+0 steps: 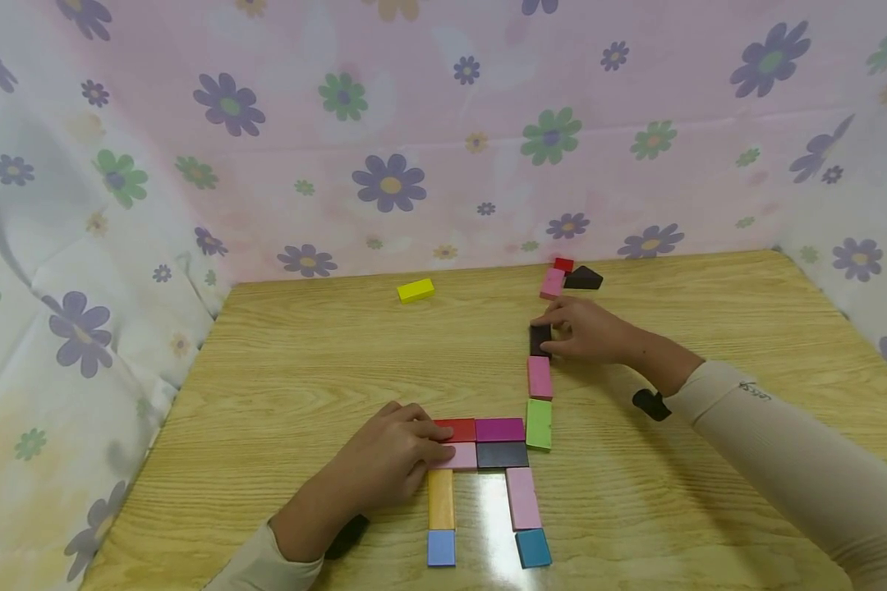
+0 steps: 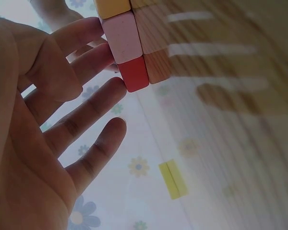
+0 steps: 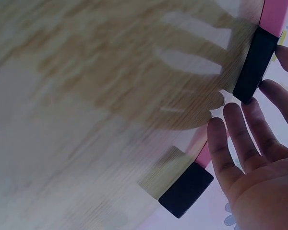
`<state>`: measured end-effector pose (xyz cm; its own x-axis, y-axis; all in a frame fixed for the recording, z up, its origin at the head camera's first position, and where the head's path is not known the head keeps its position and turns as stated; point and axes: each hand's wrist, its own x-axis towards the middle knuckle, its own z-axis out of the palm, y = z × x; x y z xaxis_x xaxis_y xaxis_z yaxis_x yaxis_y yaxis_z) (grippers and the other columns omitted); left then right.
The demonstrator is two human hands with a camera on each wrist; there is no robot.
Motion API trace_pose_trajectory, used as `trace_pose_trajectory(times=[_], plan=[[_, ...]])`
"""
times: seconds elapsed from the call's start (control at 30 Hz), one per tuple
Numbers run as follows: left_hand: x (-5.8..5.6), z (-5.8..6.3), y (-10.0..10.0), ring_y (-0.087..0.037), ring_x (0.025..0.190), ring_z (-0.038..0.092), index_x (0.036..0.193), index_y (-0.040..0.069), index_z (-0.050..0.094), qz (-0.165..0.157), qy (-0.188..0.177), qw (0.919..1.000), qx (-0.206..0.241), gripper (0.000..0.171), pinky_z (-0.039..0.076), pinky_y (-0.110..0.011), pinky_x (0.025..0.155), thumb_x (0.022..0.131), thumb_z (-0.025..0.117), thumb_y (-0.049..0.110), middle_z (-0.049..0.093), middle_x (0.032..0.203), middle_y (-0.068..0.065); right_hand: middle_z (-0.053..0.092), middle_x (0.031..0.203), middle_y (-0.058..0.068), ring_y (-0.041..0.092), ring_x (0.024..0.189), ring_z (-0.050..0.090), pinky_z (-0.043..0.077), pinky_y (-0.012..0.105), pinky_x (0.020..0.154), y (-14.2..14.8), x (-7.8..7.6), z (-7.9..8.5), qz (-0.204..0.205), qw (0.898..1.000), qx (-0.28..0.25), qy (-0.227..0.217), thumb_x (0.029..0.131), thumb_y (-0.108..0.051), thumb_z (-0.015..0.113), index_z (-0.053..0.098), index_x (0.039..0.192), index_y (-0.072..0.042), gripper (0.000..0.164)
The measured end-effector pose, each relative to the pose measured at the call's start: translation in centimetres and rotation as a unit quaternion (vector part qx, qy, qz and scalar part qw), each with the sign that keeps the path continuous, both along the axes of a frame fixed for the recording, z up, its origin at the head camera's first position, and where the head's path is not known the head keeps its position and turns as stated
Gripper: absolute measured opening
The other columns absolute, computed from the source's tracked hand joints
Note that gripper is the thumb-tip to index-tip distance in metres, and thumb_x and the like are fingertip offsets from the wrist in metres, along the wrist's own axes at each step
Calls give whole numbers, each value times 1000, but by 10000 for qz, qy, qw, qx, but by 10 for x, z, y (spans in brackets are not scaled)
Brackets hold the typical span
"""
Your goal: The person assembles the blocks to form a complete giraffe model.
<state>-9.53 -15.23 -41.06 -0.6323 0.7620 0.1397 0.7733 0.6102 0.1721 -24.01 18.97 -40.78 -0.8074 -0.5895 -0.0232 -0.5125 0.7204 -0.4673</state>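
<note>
My right hand [image 1: 590, 330] pinches a black block [image 1: 539, 340] between thumb and fingers, at the far end of a column with a pink block [image 1: 540, 377] and a lime green block [image 1: 539, 425]. In the right wrist view the black block [image 3: 256, 64] meets the pink one end to end. My left hand [image 1: 386, 456] touches the red block [image 1: 458, 429] and the light pink block [image 1: 464, 456] with extended fingertips. Beside these lie a magenta block [image 1: 499, 429] and a dark grey block [image 1: 503, 455]. The left wrist view shows the fingers [image 2: 93, 103] spread at the red block's edge.
Nearer me are an orange block [image 1: 440, 499], a pale pink block [image 1: 523, 498], a blue block [image 1: 441, 548] and a teal block [image 1: 535, 548]. Toward the back lie a yellow block [image 1: 415, 290], a pink block [image 1: 552, 284], a small red block [image 1: 564, 264] and a black wedge [image 1: 584, 278].
</note>
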Motion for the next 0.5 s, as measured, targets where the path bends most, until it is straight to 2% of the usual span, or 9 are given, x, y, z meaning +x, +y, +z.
trace_pose_trajectory(times=[0.17, 0.3, 0.4, 0.5], plan=[[0, 1, 0, -13, 110, 63, 109, 24, 80, -3, -6, 10000, -9, 26, 48, -39, 91, 93, 62, 12, 72, 121, 9, 63, 114, 13, 22, 90, 52, 45, 35, 75, 0, -1, 0, -71, 10000, 32, 3, 90, -18, 73, 69, 128, -4, 40], [0, 1, 0, -13, 109, 63, 109, 24, 80, -2, -29, 10000, 0, 27, 48, -37, 90, 93, 62, 11, 72, 121, 9, 63, 124, 17, 25, 98, 59, 50, 41, 81, 0, -4, 2, -368, 9993, 69, 60, 95, -22, 65, 68, 128, -5, 37], [0, 1, 0, -13, 107, 62, 110, 24, 80, 7, -34, 10000, 4, 27, 48, -37, 90, 93, 62, 11, 72, 121, 9, 63, 126, 20, 31, 106, 60, 51, 48, 87, 0, -10, 6, -546, 9977, 7, 395, 97, -19, 62, 68, 127, -2, 35], [0, 1, 0, -13, 106, 62, 110, 24, 79, -6, -49, 10000, 25, 27, 48, -36, 90, 94, 62, 12, 72, 121, 9, 66, 119, 22, 37, 109, 59, 50, 53, 92, 1, -18, 9, -578, 9933, -27, 1002, 96, -13, 63, 70, 120, 3, 30]])
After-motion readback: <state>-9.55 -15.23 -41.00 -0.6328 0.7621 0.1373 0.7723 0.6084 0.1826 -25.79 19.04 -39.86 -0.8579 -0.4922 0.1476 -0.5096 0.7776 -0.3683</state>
